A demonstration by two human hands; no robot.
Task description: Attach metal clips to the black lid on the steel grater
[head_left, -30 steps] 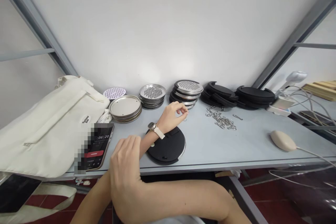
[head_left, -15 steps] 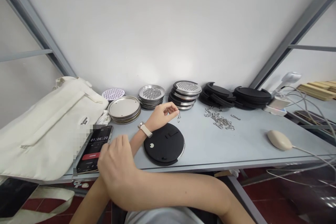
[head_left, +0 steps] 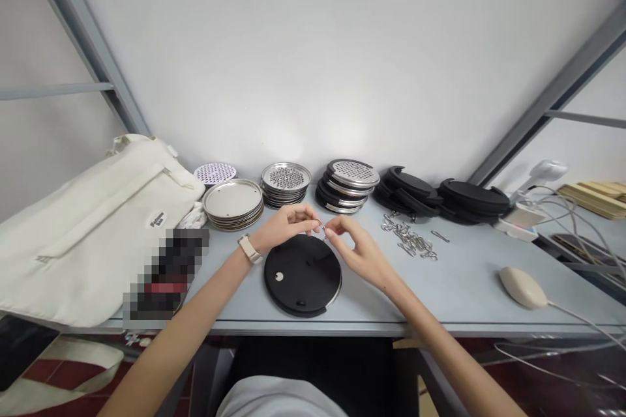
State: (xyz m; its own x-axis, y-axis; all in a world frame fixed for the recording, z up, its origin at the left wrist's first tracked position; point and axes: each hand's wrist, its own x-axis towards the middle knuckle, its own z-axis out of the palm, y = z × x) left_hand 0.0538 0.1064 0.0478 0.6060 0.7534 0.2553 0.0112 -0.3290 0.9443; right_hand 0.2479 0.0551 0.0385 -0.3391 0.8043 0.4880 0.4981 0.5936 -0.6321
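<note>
My left hand (head_left: 286, 225), with a beige-strapped watch (head_left: 250, 249) on its wrist, and my right hand (head_left: 353, 246) meet just above a round black disc with a steel rim (head_left: 298, 277). Both pinch a small metal clip (head_left: 321, 229) between finger and thumb, and the fingers hide most of it. A loose pile of similar metal clips (head_left: 408, 236) lies to the right of my right hand, on the pale grey table (head_left: 454, 287).
Stacks of steel graters (head_left: 286, 177) and black round parts (head_left: 415, 192) line the back of the table. A canvas bag (head_left: 92, 234) and a blurred-out phone (head_left: 166, 273) lie on the left. A beige computer mouse (head_left: 523, 288) sits on the right.
My right hand has moved from the phone at the left, uncrossing from my left arm, to the clip. My left hand has moved slightly left and down, still holding the clip.
</note>
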